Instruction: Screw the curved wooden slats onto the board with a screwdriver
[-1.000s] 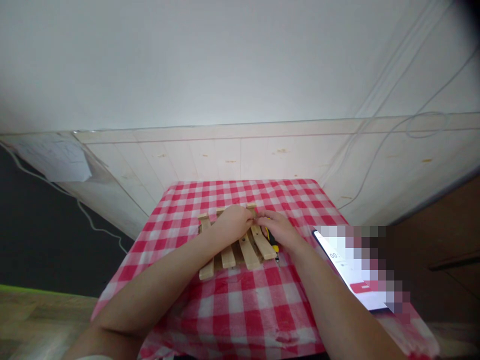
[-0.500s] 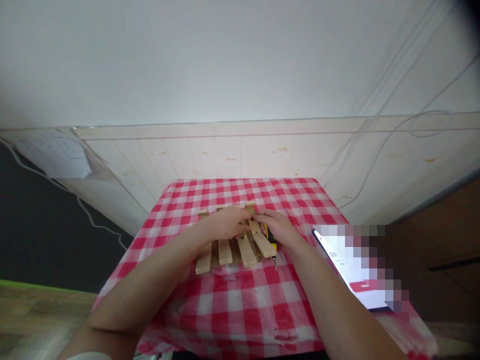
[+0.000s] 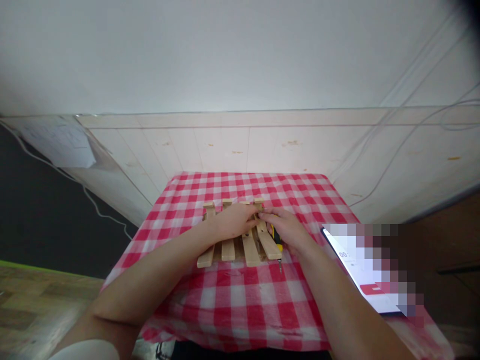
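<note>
A pale wooden slatted frame [image 3: 247, 247] of several slats lies flat in the middle of a small table under a red and white checked cloth [image 3: 240, 300]. My left hand [image 3: 234, 221] rests on top of the slats, fingers curled down onto the wood. My right hand [image 3: 287, 229] lies against the frame's right side, its fingertips pinched together with the left hand's at a far slat. What the fingers pinch is too small to see. A yellow and black screwdriver [image 3: 278, 245] lies on the cloth under my right hand, tip pointing toward me.
A phone [image 3: 362, 272] with a lit screen lies on the cloth's right edge, partly blurred out. Pale wood panelling [image 3: 240, 145] and a white wall stand behind the table. White cables [image 3: 397, 125] trail down the wall at the right. Dark floor shows left.
The view has shifted a little, so the table sits slightly higher and more to the right. Both hands stay on the frame, fingertips still together at a far slat.
</note>
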`<state>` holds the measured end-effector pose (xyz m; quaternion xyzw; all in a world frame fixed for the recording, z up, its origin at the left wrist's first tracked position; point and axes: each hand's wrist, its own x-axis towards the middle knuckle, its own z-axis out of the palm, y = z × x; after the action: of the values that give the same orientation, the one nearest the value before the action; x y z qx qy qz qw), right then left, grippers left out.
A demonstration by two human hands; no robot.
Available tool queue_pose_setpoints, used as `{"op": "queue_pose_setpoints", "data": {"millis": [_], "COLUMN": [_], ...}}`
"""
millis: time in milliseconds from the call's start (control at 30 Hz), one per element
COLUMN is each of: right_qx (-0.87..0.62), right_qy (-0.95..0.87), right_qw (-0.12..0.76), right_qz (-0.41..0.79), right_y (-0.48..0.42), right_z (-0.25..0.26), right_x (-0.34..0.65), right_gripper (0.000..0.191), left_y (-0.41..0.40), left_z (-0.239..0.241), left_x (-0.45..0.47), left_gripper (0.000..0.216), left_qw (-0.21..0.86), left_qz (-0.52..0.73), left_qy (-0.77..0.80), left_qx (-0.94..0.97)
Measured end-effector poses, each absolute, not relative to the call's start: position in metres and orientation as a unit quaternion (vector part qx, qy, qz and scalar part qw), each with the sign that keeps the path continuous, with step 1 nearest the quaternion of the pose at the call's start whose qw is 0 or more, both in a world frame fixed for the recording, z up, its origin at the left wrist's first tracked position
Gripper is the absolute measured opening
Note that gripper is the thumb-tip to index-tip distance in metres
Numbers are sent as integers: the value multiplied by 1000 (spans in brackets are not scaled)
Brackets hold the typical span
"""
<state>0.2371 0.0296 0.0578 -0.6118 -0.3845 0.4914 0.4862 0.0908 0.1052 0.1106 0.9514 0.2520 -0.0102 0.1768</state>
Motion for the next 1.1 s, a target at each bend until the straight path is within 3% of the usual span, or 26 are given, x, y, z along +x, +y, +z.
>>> {"op": "queue_pose_setpoints", "data": {"millis": [300,667,933,1100], "right_qx": [-623,-624,-606,-604], "right_qy": [-381,-306,-302,-284], "right_qw": [480,499,510,513], "right_qz": [486,517,530,541], "right_y": [27,26,26,26], "right_z": [59,65,63,65], "right_x": [235,232,233,233], "right_gripper": [22,19,19,21], "left_y": [104,99,90,97], "left_z": [105,123,135,128], "left_x": [89,77,68,72], "left_gripper": [27,37,31,33], "left_qw": [205,213,97,142], "left_qz": [18,-47,-33,-38], "left_qy": [261,250,86,61], "left_qx": [943,943,991,987]}}
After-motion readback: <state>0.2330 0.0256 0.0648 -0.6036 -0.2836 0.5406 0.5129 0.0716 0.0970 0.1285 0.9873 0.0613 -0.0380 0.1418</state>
